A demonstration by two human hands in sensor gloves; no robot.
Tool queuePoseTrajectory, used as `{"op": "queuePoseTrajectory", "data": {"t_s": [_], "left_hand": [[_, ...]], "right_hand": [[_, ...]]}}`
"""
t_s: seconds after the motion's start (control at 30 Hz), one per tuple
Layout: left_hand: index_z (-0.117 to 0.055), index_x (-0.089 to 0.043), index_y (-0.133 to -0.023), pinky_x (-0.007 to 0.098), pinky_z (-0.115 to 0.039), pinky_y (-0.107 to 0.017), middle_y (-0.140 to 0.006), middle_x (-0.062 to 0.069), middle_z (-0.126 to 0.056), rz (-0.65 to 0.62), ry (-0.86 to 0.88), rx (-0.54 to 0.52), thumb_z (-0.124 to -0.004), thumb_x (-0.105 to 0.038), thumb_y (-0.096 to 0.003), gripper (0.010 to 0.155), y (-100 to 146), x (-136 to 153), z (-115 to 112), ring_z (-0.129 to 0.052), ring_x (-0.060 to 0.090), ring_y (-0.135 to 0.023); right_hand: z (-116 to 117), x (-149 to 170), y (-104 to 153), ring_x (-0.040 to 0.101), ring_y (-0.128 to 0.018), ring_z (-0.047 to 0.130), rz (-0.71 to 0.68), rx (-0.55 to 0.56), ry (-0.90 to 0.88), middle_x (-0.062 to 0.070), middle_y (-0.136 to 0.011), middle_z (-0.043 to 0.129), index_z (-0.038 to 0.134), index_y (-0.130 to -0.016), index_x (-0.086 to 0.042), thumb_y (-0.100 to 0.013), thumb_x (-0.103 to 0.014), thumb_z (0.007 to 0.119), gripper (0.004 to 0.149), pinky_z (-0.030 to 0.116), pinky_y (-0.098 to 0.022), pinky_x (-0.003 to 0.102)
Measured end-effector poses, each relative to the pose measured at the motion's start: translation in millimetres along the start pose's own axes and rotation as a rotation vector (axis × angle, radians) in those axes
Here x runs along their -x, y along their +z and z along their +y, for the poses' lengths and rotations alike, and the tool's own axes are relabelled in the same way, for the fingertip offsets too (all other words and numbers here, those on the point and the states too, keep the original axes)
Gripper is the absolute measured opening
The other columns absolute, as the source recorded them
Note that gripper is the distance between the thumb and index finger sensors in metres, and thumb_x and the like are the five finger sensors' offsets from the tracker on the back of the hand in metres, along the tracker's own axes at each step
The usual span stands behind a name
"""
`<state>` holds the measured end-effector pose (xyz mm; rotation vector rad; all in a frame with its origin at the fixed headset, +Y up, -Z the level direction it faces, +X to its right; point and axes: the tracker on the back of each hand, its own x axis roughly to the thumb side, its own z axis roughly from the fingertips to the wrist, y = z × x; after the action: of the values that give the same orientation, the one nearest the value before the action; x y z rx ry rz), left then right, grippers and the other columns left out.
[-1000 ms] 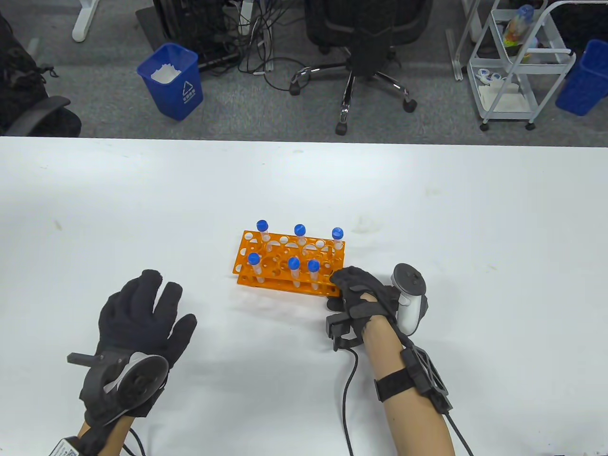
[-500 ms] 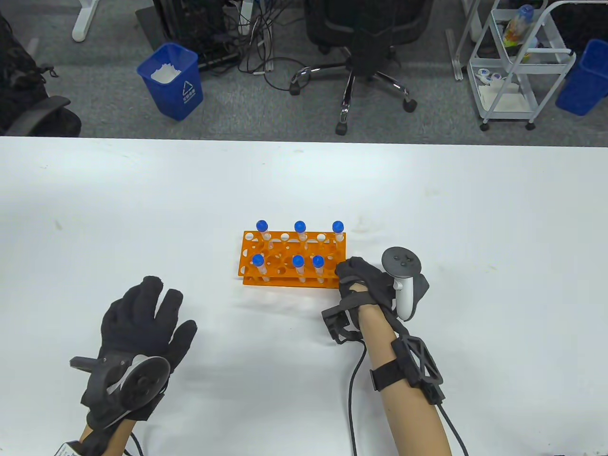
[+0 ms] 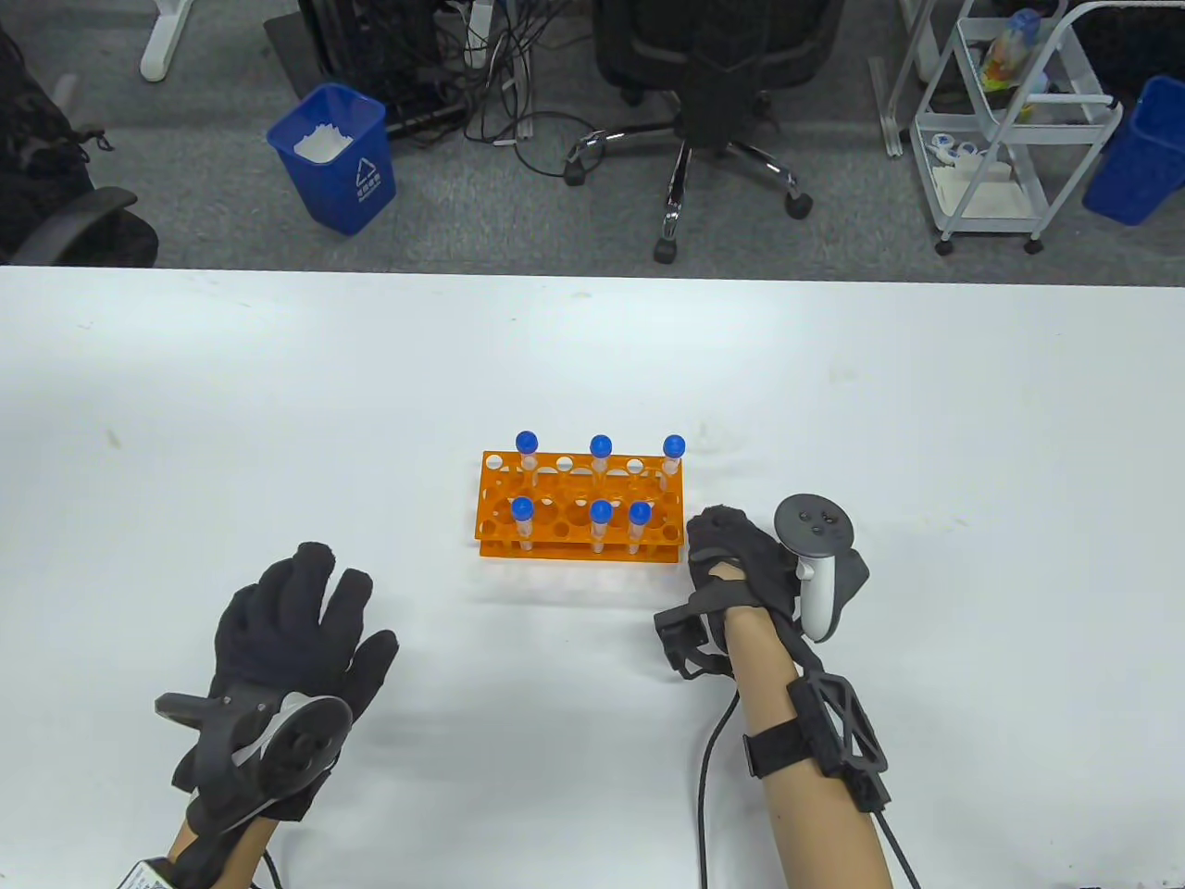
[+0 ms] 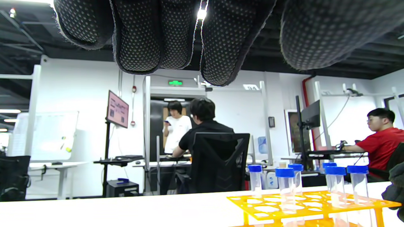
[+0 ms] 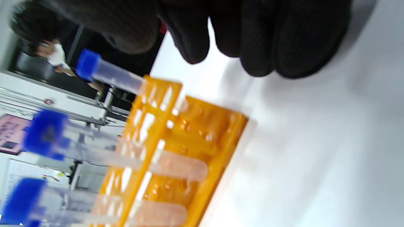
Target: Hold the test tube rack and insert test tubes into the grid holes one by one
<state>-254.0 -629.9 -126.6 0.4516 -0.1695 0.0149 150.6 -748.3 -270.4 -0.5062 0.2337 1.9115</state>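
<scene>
An orange test tube rack (image 3: 555,530) stands at the table's middle, with several blue-capped test tubes (image 3: 527,444) upright in its holes, in a far row and a near row. My right hand (image 3: 731,548) lies on the table just off the rack's right end, fingers loosely curled. In the right wrist view its fingers (image 5: 268,37) hang a little apart from the rack's end (image 5: 217,126) and hold nothing. My left hand (image 3: 296,620) lies flat and open on the table, left of the rack. Its fingers (image 4: 176,37) are spread, with the rack (image 4: 315,201) at lower right.
The white table (image 3: 926,417) stretches wide on all sides of the rack. Beyond its far edge are a blue bin (image 3: 335,157), an office chair (image 3: 713,56) and a white trolley (image 3: 1009,120). My right wrist's cable (image 3: 705,787) trails over the table.
The rack slid a little right and turned square to the table edge, with my right hand moving along. My right hand's fingers have come off its end. My left hand shifted slightly right.
</scene>
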Motion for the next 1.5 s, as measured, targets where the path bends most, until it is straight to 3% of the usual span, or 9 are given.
{"op": "queuePoseTrajectory", "data": {"t_s": [0.33,0.5,0.67,0.83,0.97,1.03,1.27,1.5], "left_hand": [[-0.087,-0.030,-0.089,0.057,-0.071,-0.068,-0.107,0.016,-0.071,-0.032,0.034,-0.010,-0.080,-0.064,-0.0358,0.063,-2.7,-17.4,1.5,-0.085,0.039,-0.093],[-0.087,-0.030,-0.089,0.057,-0.070,-0.068,-0.107,0.016,-0.071,-0.046,0.051,-0.009,-0.080,-0.064,-0.0358,0.063,-5.6,-26.4,-0.4,-0.085,0.039,-0.093],[-0.085,-0.031,-0.091,0.058,-0.068,-0.070,-0.108,0.017,-0.069,-0.064,0.083,0.000,-0.079,-0.063,-0.0362,0.064,-15.4,-37.2,-7.6,-0.083,0.039,-0.095],[-0.074,-0.033,-0.099,0.062,-0.061,-0.074,-0.112,0.018,-0.059,-0.064,0.040,0.015,-0.079,-0.065,-0.0356,0.072,-28.3,-27.7,-21.8,-0.073,0.041,-0.103],[-0.054,-0.036,-0.108,0.067,-0.046,-0.078,-0.117,0.021,-0.038,-0.076,0.007,0.057,-0.076,-0.071,-0.0338,0.085,-35.1,-8.0,-32.8,-0.050,0.043,-0.113],[-0.046,-0.038,-0.110,0.069,-0.040,-0.079,-0.117,0.022,-0.030,-0.066,-0.016,0.088,-0.074,-0.074,-0.0333,0.089,-38.9,2.6,-39.7,-0.041,0.043,-0.115],[-0.044,-0.037,-0.110,0.069,-0.037,-0.079,-0.117,0.021,-0.026,-0.024,-0.032,0.210,-0.073,-0.075,-0.0333,0.091,-49.2,19.0,-61.1,-0.037,0.043,-0.115],[-0.046,-0.036,-0.110,0.069,-0.039,-0.079,-0.117,0.019,-0.029,-0.020,-0.053,0.222,-0.073,-0.074,-0.0337,0.089,-48.4,19.4,-62.3,-0.040,0.043,-0.115]], "right_hand": [[-55.5,-10.6,54.3,0.057,-0.079,0.073,-0.445,0.121,-0.084,0.032,-0.102,0.059,0.065,-0.096,-0.008,-0.046,-0.035,0.070,0.057,0.072,-0.051,0.068],[-71.3,-6.5,74.8,0.058,-0.082,0.072,-0.611,0.229,-0.106,0.029,-0.103,0.063,0.067,-0.095,-0.010,-0.046,-0.033,0.071,0.055,0.069,-0.053,0.071],[-70.8,-8.4,93.1,0.057,-0.087,0.070,-0.845,0.424,0.178,0.026,-0.104,0.065,0.069,-0.095,-0.012,-0.045,-0.033,0.072,0.054,0.064,-0.056,0.075],[-48.4,-15.7,103.0,0.054,-0.098,0.057,-1.055,0.555,0.745,0.020,-0.111,0.057,0.061,-0.101,-0.017,-0.045,-0.038,0.073,0.061,0.052,-0.061,0.080],[-32.7,-17.0,101.4,0.052,-0.105,0.042,-1.063,0.525,0.985,0.016,-0.117,0.045,0.050,-0.105,-0.024,-0.044,-0.049,0.072,0.070,0.039,-0.063,0.084],[-29.0,-16.0,98.5,0.053,-0.105,0.039,-1.055,0.496,1.016,0.015,-0.119,0.042,0.048,-0.106,-0.026,-0.043,-0.051,0.071,0.072,0.037,-0.062,0.085],[-25.0,-14.9,88.4,0.054,-0.104,0.042,-0.980,0.443,1.010,0.016,-0.118,0.043,0.051,-0.106,-0.024,-0.044,-0.049,0.071,0.070,0.038,-0.062,0.085],[-23.5,-12.9,84.0,0.054,-0.103,0.047,-0.933,0.409,1.016,0.018,-0.117,0.046,0.054,-0.105,-0.023,-0.044,-0.047,0.071,0.067,0.041,-0.062,0.085]]}}
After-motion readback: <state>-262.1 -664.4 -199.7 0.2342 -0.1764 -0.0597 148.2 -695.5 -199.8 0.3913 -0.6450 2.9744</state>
